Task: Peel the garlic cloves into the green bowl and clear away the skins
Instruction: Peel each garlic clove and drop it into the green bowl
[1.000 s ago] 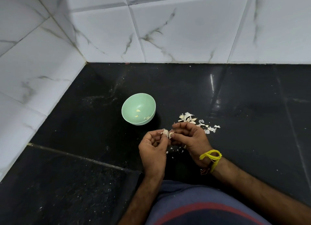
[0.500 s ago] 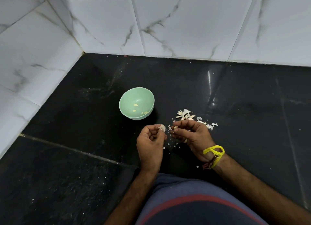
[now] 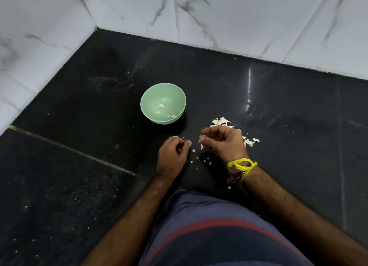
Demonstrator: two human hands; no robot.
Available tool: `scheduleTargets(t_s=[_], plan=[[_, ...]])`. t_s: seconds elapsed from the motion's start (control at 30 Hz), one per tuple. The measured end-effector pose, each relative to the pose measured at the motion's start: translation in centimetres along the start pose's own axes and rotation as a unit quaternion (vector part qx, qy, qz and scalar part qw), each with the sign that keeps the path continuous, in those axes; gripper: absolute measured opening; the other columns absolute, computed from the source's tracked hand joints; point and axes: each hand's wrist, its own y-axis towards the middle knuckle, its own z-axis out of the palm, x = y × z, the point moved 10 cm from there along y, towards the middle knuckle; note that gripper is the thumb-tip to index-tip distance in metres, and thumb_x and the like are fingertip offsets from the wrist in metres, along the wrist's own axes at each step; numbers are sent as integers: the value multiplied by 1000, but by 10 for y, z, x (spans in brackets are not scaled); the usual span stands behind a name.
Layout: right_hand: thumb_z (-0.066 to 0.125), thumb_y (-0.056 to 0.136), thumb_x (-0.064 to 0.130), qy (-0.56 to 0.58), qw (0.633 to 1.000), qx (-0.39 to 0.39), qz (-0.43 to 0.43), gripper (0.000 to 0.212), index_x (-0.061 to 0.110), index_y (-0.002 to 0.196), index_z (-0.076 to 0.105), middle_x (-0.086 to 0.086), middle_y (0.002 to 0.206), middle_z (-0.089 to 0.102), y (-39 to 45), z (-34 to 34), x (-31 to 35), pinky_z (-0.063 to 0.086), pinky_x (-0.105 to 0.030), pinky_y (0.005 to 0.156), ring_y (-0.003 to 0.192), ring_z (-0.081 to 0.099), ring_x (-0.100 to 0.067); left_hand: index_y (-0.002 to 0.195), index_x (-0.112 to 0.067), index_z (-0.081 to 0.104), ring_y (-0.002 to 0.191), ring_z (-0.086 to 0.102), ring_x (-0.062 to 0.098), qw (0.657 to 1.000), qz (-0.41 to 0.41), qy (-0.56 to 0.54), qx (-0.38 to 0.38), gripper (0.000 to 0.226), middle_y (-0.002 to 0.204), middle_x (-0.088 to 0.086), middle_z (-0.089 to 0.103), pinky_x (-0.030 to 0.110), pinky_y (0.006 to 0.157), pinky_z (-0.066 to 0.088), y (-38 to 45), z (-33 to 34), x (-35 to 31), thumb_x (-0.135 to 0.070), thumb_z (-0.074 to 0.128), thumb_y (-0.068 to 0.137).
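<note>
A green bowl [image 3: 163,103] stands on the black floor with a few peeled garlic pieces [image 3: 161,105] inside. My left hand [image 3: 172,158] sits just below and right of the bowl, its fingers curled on a garlic clove [image 3: 188,142] that mostly hides in the fingertips. A small gap separates it from my right hand [image 3: 224,143], whose fingers pinch bits of garlic skin [image 3: 201,140]. A heap of white skins [image 3: 221,122] lies behind and to the right of the right hand, partly hidden by it.
Small skin flakes [image 3: 199,159] dot the black floor [image 3: 79,126] between and below my hands. White marble wall tiles [image 3: 239,16] close the corner at the back and left. My knee in blue cloth with a red stripe [image 3: 215,234] fills the bottom middle.
My hands were together on the clove and have pulled apart; the left keeps the clove and the right came away with skin. More flakes lie below them.
</note>
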Motion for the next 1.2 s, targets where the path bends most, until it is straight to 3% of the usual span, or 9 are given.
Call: scheduleTargets(t_s=[0.13, 0.27, 0.43, 0.57, 0.83, 1.0, 1.2], plan=[[80, 74, 0, -58, 998, 4, -18, 15, 12, 80, 73, -2, 70, 73, 13, 9, 10, 59, -29, 67, 65, 67, -12, 81, -10, 67, 74, 59, 12, 999, 40, -7, -9, 14, 79, -4, 62, 24, 72, 48, 1, 4, 6, -18, 71, 92], [80, 75, 4, -138, 988, 19, -70, 14, 10, 85, 74, -4, 76, 74, 37, 34, 38, 59, -27, 71, 69, 69, -12, 86, -11, 70, 81, 64, 18, 998, 61, -5, -9, 9, 86, -1, 66, 34, 78, 53, 0, 11, 10, -18, 72, 90], [81, 73, 9, -243, 954, 15, -175, 13, 13, 84, 76, 4, 80, 74, 78, 86, 74, 57, -24, 78, 74, 69, -8, 85, -10, 69, 88, 65, 21, 996, 82, 12, -16, 7, 89, 2, 67, 38, 82, 54, 0, 12, 11, -13, 74, 88], [72, 80, 5, -325, 925, 26, -193, 12, 11, 88, 77, 0, 89, 76, 103, 111, 76, 55, -31, 88, 85, 70, -13, 94, -7, 71, 92, 65, 22, 995, 96, 30, -25, 13, 94, 4, 69, 38, 85, 54, -1, 11, 10, -18, 65, 94], [72, 80, 9, -282, 943, -41, -174, 10, 14, 87, 77, 7, 82, 73, 94, 73, 68, 57, -22, 81, 77, 69, -3, 116, -11, 70, 94, 65, 24, 996, 86, 34, -9, 32, 102, 5, 68, 35, 86, 54, -1, 11, 12, -12, 55, 88], [73, 80, 9, -267, 954, -54, -127, 11, 16, 87, 77, 12, 74, 70, 79, 42, 41, 55, -14, 74, 67, 64, 8, 92, -8, 71, 92, 66, 26, 995, 96, 32, -8, 19, 94, 5, 69, 40, 84, 54, -2, 10, 8, -12, 53, 87], [72, 80, 7, -243, 960, -113, -81, 11, 15, 87, 76, 9, 72, 70, 56, -16, 17, 56, -22, 72, 66, 65, 1, 88, -8, 64, 78, 59, 24, 995, 90, 41, -3, 13, 83, 3, 61, 38, 77, 52, -4, 9, 4, -16, 54, 91]])
